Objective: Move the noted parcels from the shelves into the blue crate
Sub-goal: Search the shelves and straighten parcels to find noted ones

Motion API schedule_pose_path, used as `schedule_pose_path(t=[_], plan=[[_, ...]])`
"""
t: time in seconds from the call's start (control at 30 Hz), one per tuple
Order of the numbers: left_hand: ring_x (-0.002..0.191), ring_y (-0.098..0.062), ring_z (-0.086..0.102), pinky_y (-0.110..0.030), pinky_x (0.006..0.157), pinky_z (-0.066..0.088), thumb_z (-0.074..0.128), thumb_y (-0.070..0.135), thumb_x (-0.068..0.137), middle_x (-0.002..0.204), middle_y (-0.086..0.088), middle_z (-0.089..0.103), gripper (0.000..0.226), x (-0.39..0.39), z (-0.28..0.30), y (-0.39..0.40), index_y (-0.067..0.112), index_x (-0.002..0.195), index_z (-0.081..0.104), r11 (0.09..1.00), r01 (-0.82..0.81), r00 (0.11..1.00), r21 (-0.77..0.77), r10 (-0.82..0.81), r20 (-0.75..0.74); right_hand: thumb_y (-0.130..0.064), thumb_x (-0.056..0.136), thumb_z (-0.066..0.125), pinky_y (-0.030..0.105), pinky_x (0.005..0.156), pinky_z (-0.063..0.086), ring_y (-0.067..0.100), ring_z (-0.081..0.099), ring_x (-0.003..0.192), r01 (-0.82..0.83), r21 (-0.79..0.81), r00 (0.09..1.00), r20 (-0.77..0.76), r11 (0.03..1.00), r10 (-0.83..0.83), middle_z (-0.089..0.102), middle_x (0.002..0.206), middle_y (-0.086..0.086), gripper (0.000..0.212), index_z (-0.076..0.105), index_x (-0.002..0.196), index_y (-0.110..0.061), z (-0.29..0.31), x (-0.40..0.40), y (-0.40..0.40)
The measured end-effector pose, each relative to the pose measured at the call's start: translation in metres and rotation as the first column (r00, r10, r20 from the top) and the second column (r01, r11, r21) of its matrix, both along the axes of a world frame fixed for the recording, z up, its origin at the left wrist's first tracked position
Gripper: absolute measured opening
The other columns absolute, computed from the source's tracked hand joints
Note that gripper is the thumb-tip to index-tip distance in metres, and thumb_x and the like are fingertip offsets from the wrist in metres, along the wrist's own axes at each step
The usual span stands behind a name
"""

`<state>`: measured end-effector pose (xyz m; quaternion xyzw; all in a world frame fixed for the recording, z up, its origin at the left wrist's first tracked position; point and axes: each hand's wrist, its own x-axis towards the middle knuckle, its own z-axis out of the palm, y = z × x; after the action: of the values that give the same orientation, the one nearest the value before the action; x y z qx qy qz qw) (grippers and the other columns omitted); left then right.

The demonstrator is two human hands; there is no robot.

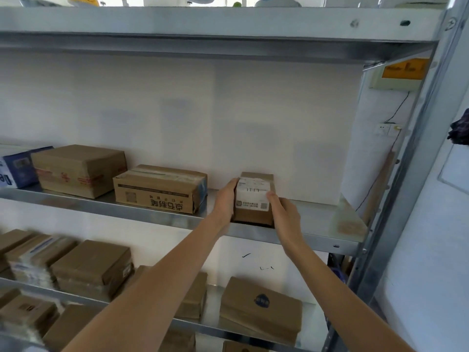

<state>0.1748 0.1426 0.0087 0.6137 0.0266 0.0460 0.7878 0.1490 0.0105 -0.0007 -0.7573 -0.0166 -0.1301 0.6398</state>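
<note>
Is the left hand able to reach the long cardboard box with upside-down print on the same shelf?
Probably yes. The left hand grips the small labelled parcel just beside that long box, with bare shelf between them.

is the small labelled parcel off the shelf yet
Not clearly: the parcel sits at the shelf front edge, gripped by left hand and right hand.

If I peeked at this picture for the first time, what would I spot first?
Two bare arms reaching up, with the left hand and right hand gripping a small brown parcel with a white label, at the front edge of the middle metal shelf. Next you would notice bigger cardboard boxes to its left and more parcels on the shelf below.
</note>
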Motion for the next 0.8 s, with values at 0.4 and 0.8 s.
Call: schedule_pose_path(t=[0.4,0.8], plan=[[0.093,-0.027,0.067,-0.030,0.089,0.054,0.040,0.011,0.102,0.097,-0.016,0.069,0.028,-0.020,0.072,0.076,0.002,0.103,0.067,0.933,-0.307,0.790,-0.188,0.360,0.496,-0.027,0.094,0.050,0.018,0.092,0.042,0.015,0.055,0.104,0.254,-0.097,0.696,0.709,0.962,-0.112,0.060,0.111,0.004,0.029,0.061,0.113,-0.008,0.006,-0.027,0.056],[0.105,-0.025,0.056,-0.039,0.101,0.041,0.038,0.041,0.095,0.105,-0.006,0.063,0.044,0.015,0.000,0.289,0.009,0.113,0.062,0.843,-0.456,0.889,0.287,0.418,0.186,-0.051,0.094,0.052,0.020,0.085,0.042,0.009,0.051,0.109,0.003,-0.139,0.998,0.061,0.990,0.005,0.053,0.123,-0.004,0.052,0.044,0.135,-0.019,-0.016,0.021,0.190]])
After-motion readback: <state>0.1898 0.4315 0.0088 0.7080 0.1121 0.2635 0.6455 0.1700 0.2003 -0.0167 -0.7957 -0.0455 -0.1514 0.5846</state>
